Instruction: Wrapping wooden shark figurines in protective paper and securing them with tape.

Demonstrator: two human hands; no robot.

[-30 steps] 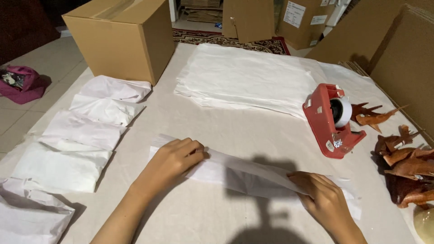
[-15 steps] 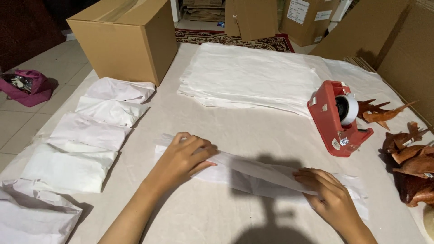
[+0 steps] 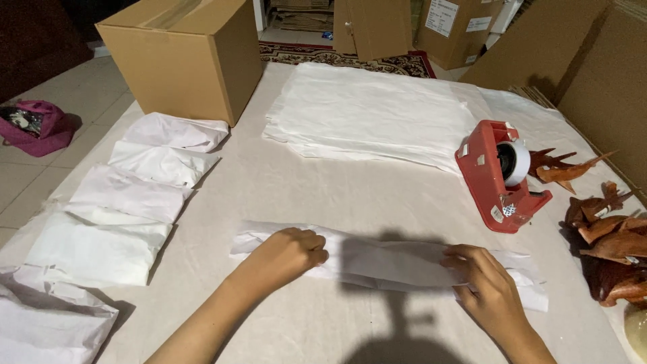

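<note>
A person's left hand (image 3: 286,253) presses curled fingers flat on one end of a folded white paper bundle (image 3: 391,263) lying near the front of the counter (image 3: 337,195); the right hand (image 3: 482,286) pinches the other end. Uneven pressure could let the fold spring open or skew. The red tape dispenser (image 3: 499,176) sits near the right hand, where a wide elbow swing might knock it.

This looks like a home packing room. A paper-covered surface (image 3: 283,182) fills the frame, with a cardboard box (image 3: 178,57) at upper left, a stack of white wrapping sheets (image 3: 371,114) at top centre and a red tape dispenser (image 3: 495,178) at right. More flattened cartons (image 3: 600,74) lean at upper right above a patterned rug (image 3: 377,61) and tiled floor (image 3: 47,162).
</note>
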